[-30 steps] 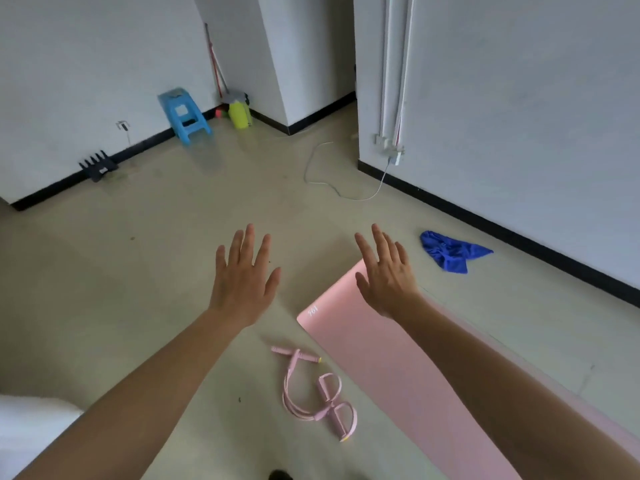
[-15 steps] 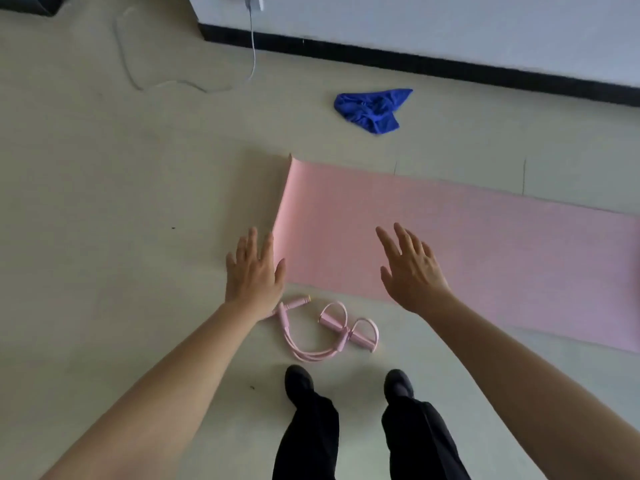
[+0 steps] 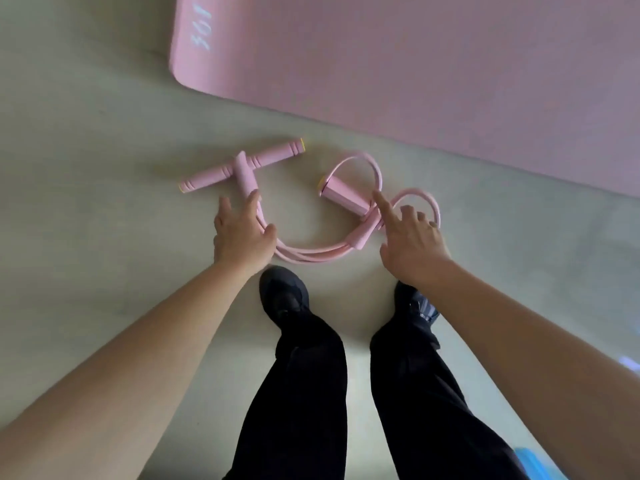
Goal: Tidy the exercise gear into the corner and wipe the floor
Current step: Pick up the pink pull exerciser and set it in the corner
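Your left hand is down at the floor with fingers spread, unclenched, over the near end of the pink pedal puller where its stem meets the tubes; whether it touches the tubes, the view does not settle. Your right hand is also loose and unclenched, index finger stretched out over the padded foot loops on the right side of the puller, gripping nothing.

The puller lies on the pale floor just beyond your two black shoes. Its T-shaped handle bar sits to the left, its looped foot straps to the right, and curved tubes join them along the near side.

Farther off, the pink exercise mat lies unrolled and flat, its rounded corner with pale lettering at the far left, apart from the puller.
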Demonstrator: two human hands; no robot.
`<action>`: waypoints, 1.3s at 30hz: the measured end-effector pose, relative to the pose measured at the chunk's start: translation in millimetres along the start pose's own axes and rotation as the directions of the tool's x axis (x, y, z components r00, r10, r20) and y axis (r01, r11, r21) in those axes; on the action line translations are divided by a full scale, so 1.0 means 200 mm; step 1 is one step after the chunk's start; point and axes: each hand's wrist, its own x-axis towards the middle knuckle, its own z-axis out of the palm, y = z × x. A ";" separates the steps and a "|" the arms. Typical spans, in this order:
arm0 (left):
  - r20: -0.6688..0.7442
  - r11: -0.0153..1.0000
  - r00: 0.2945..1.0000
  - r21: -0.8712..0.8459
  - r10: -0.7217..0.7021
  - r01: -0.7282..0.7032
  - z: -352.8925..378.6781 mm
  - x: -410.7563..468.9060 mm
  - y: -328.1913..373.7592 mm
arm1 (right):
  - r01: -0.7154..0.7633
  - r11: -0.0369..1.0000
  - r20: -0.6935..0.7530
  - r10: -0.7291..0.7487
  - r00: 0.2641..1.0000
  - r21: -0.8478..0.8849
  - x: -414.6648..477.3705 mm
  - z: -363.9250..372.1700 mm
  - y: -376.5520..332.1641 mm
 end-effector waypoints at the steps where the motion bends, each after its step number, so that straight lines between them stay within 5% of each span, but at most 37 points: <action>1: 0.016 0.998 0.999 -0.034 -0.046 0.047 0.08 0.08 -0.03 | -0.012 1.000 0.013 0.012 1.000 -0.021 0.06 0.09 0.01; 7: 0.013 0.985 0.990 -0.095 -0.141 0.141 0.40 0.43 -0.16 | -0.092 0.988 0.018 0.095 0.995 -0.126 0.35 0.43 0.01; 11: -0.195 0.976 0.969 -0.186 -0.149 0.113 0.41 0.36 -0.11 | -0.125 0.987 0.018 0.123 0.992 0.097 0.32 0.43 0.03; 14: -0.222 0.969 0.965 -0.230 -0.142 0.089 0.29 0.19 -0.06 | -0.168 0.952 0.049 0.161 0.986 0.255 0.14 0.30 0.03; 25: -0.196 0.891 0.979 -0.452 -0.062 -0.034 -0.73 -0.65 0.45 | -0.222 0.883 -0.102 0.288 0.952 0.414 -0.62 -0.92 0.20; 35: -0.316 0.585 0.949 -0.772 -0.013 -0.249 -2.02 -1.71 1.12 | -0.133 0.644 -0.298 0.515 0.804 0.753 -1.70 -2.08 0.22; 39: -0.384 0.624 0.923 -0.716 0.023 -0.313 -2.30 -2.04 1.22 | -0.107 0.593 -0.349 0.598 0.721 0.798 -2.06 -2.33 0.15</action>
